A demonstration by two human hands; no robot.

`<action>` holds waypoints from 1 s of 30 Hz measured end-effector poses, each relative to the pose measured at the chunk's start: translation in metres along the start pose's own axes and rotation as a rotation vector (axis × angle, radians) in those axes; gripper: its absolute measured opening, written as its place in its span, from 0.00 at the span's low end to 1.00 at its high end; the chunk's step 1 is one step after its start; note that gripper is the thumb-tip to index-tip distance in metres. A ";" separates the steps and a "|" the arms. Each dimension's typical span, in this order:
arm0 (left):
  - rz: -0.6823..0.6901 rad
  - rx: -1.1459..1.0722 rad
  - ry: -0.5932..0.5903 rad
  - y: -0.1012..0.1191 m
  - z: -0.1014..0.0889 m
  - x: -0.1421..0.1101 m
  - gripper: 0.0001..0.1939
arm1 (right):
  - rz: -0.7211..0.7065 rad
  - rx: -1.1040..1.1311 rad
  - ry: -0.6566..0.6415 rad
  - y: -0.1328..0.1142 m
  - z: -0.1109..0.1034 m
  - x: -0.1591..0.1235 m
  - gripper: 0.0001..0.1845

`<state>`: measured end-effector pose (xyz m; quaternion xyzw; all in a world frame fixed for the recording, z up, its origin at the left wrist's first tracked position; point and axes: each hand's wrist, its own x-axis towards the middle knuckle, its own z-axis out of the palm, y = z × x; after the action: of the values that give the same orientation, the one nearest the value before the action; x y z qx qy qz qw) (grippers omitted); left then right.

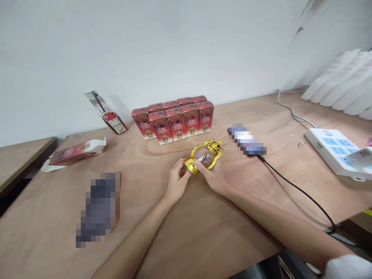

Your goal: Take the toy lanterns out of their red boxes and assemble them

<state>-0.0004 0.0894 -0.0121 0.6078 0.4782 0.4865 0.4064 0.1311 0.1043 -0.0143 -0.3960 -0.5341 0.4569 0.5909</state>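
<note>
A small gold lantern (204, 155) with a clear rounded globe is held between my two hands, tilted with its top toward the upper right. My left hand (178, 179) closes on the gold base, its fingertips partly hidden beneath. Around the globe's near side wraps my right hand (213, 176), the thumb lying on the lower globe near the base. Behind the lantern stand several red Christmas boxes (177, 122) in two rows. An opened red box (78, 152) lies on its side at the left.
A bottle in a clear bag (113, 120) leans against the wall. To the right lie a phone (247, 141) on a black cable (299, 188) and a white power strip (334, 151). White foam-like sheets (343, 83) stand at the far right. A blurred-out dark item (100, 209) lies left.
</note>
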 end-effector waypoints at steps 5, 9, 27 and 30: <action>-0.076 -0.012 0.007 -0.008 0.001 0.002 0.08 | -0.060 -0.177 -0.111 0.004 -0.010 0.005 0.12; -0.098 -0.044 -0.013 -0.012 0.001 0.004 0.08 | -0.132 -0.359 -0.171 0.004 -0.017 0.009 0.12; -0.152 0.136 0.027 -0.013 0.005 0.005 0.07 | -0.009 -0.454 -0.119 0.003 -0.021 0.017 0.28; -0.138 0.222 0.052 -0.010 0.005 0.004 0.07 | 0.000 -0.435 -0.132 0.006 -0.022 0.018 0.29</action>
<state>0.0026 0.0952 -0.0221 0.6017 0.5803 0.4171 0.3566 0.1523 0.1239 -0.0174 -0.4832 -0.6576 0.3558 0.4554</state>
